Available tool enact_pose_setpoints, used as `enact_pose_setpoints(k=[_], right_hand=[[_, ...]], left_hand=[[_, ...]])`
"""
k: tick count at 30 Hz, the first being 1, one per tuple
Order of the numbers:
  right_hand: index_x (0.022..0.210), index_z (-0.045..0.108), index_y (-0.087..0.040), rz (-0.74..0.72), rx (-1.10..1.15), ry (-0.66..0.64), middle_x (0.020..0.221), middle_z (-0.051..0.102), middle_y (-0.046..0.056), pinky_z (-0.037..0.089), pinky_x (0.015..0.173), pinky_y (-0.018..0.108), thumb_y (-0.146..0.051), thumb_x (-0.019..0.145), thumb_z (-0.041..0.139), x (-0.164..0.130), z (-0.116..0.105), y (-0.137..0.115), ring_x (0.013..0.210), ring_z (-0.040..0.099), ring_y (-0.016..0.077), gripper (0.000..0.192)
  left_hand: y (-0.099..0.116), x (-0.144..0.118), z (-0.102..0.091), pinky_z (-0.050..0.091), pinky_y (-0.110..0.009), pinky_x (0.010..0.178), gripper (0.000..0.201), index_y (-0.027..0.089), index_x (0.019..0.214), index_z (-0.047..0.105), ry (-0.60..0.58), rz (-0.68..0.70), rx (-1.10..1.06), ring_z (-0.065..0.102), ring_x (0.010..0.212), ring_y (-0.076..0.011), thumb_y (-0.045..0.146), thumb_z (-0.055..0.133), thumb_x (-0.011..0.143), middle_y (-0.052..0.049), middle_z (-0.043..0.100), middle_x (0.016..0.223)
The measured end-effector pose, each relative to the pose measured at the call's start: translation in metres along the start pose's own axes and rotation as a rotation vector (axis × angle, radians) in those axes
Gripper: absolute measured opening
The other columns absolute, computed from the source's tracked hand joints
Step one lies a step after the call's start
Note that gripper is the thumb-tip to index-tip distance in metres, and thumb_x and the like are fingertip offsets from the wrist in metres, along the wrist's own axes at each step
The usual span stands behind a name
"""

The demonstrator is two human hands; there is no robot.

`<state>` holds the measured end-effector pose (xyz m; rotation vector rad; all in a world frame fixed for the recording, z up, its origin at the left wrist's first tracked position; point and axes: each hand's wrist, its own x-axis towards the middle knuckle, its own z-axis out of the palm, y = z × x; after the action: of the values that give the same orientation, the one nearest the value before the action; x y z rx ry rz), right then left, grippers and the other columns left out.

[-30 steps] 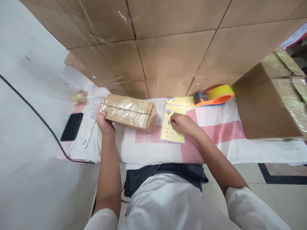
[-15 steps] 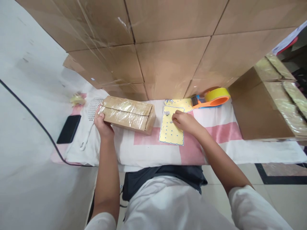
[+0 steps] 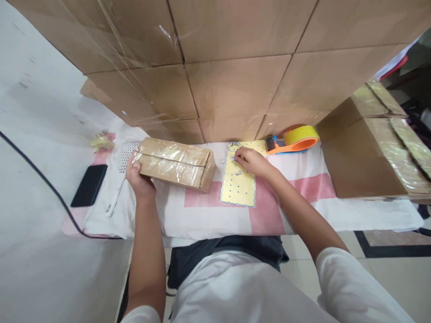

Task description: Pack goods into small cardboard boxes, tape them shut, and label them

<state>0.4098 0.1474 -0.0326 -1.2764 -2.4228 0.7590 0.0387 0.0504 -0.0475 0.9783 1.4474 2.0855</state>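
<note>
My left hand [image 3: 138, 178] grips the left end of a long cardboard box [image 3: 173, 168] sealed with shiny clear tape. The box is tilted over the cloth-covered table. On the right, my right hand [image 3: 249, 161] has its fingers pinched together at the upper part of a yellow sheet [image 3: 238, 188] with blue dots and a scalloped edge. What lies in the pinch, if anything, is too small to make out. A small greyish scrap [image 3: 239, 172] rests on the sheet just below the fingers. Behind it lies another yellow dotted sheet [image 3: 257, 146], partly covered.
An orange tape dispenser [image 3: 299, 146] with yellow tape lies at the back right. Stacked cartons [image 3: 235, 89] wall off the back. A taped carton [image 3: 363, 161] stands right. At left are a black phone [image 3: 89, 185], a white perforated fan-like thing [image 3: 126, 157] and a cable [image 3: 40, 175].
My right hand has moved up and left over the yellow sheet, uncovering the small scrap below it. My left hand still holds the box. The whole view has shifted slightly.
</note>
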Motion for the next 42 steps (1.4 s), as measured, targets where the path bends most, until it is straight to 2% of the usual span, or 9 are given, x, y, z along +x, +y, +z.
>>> enact_pose_setpoints(k=[7, 10, 12, 16, 18, 21, 28, 34, 42], right_hand=[[0.091, 0.058, -0.021, -0.010, 0.057, 0.048, 0.099, 0.069, 0.009, 0.043, 0.081, 0.033, -0.029, 0.104, 0.040, -0.016, -0.007, -0.014, 0.092, 0.062, 0.0221, 0.024], [0.094, 0.057, -0.022, -0.028, 0.047, 0.070, 0.103, 0.069, 0.009, 0.043, 0.079, 0.033, -0.031, 0.105, 0.039, -0.029, -0.010, -0.029, 0.089, 0.062, 0.0213, 0.022], [0.094, 0.055, -0.022, -0.054, 0.053, 0.082, 0.104, 0.068, 0.008, 0.043, 0.077, 0.033, -0.031, 0.105, 0.039, -0.037, -0.010, -0.035, 0.085, 0.061, 0.0203, 0.020], [0.093, 0.050, -0.023, -0.104, 0.087, 0.132, 0.100, 0.064, 0.008, 0.043, 0.076, 0.033, -0.032, 0.105, 0.039, -0.047, -0.003, -0.035, 0.082, 0.059, 0.0197, 0.019], [0.092, 0.049, -0.023, -0.124, 0.105, 0.166, 0.098, 0.063, 0.008, 0.043, 0.077, 0.033, -0.032, 0.106, 0.037, -0.048, 0.002, -0.032, 0.085, 0.060, 0.0205, 0.020], [0.093, 0.049, -0.024, -0.142, 0.103, 0.187, 0.098, 0.062, 0.009, 0.044, 0.078, 0.033, -0.032, 0.106, 0.037, -0.049, 0.010, -0.029, 0.088, 0.060, 0.0215, 0.020], [0.088, 0.046, -0.024, -0.090, 0.322, 0.258, 0.091, 0.061, 0.005, 0.045, 0.078, 0.033, -0.033, 0.105, 0.038, -0.050, 0.021, -0.025, 0.083, 0.058, 0.0198, 0.021], [0.088, 0.048, -0.024, -0.043, 0.406, 0.249, 0.086, 0.058, 0.002, 0.044, 0.077, 0.032, -0.037, 0.106, 0.039, -0.048, 0.030, -0.020, 0.079, 0.055, 0.0183, 0.024], [0.091, 0.050, -0.024, -0.081, 0.282, 0.243, 0.094, 0.061, 0.005, 0.044, 0.080, 0.033, -0.033, 0.106, 0.036, -0.050, 0.031, -0.023, 0.086, 0.058, 0.0201, 0.022]], left_hand=[[0.017, -0.009, 0.004, 0.043, -0.051, 0.116, 0.024, 0.027, 0.109, 0.064, 0.125, 0.213, 0.186, 0.057, 0.132, -0.0298, 0.044, 0.057, 0.094, 0.001, 0.066, 0.120], [0.046, -0.060, 0.014, 0.045, -0.059, 0.113, 0.027, 0.032, 0.114, 0.065, 0.458, 0.568, 0.341, 0.061, 0.119, -0.0321, 0.037, 0.069, 0.088, -0.003, 0.062, 0.114], [0.061, -0.110, 0.026, 0.051, -0.060, 0.101, 0.018, 0.035, 0.104, 0.066, 0.356, 0.754, 0.323, 0.065, 0.096, -0.0295, 0.033, 0.071, 0.086, -0.002, 0.060, 0.089], [0.066, -0.191, 0.075, 0.054, -0.037, 0.060, 0.023, 0.032, 0.109, 0.066, -0.456, 0.181, 0.296, 0.059, 0.061, -0.0176, 0.036, 0.073, 0.088, -0.001, 0.062, 0.074], [0.055, -0.203, 0.107, 0.051, -0.030, 0.056, 0.040, 0.029, 0.125, 0.059, -0.485, -0.229, 0.234, 0.060, 0.061, -0.0147, 0.046, 0.070, 0.091, -0.002, 0.065, 0.080], [0.033, -0.189, 0.144, 0.049, -0.026, 0.055, 0.052, 0.024, 0.130, 0.055, -0.467, -0.479, 0.137, 0.061, 0.062, -0.0125, 0.052, 0.071, 0.090, -0.004, 0.067, 0.090], [0.004, -0.160, 0.160, 0.053, -0.028, 0.069, 0.015, 0.021, 0.098, 0.068, -0.484, -0.405, 0.140, 0.064, 0.074, -0.0150, 0.035, 0.066, 0.093, -0.006, 0.072, 0.095], [0.005, -0.160, 0.160, 0.053, -0.032, 0.087, 0.022, 0.021, 0.097, 0.074, -0.468, -0.159, 0.280, 0.065, 0.102, -0.0205, 0.036, 0.059, 0.099, -0.010, 0.067, 0.109], [0.003, -0.158, 0.160, 0.046, -0.028, 0.070, 0.015, 0.020, 0.090, 0.070, -0.473, -0.152, 0.244, 0.058, 0.075, -0.0152, 0.031, 0.061, 0.096, -0.003, 0.065, 0.086]])
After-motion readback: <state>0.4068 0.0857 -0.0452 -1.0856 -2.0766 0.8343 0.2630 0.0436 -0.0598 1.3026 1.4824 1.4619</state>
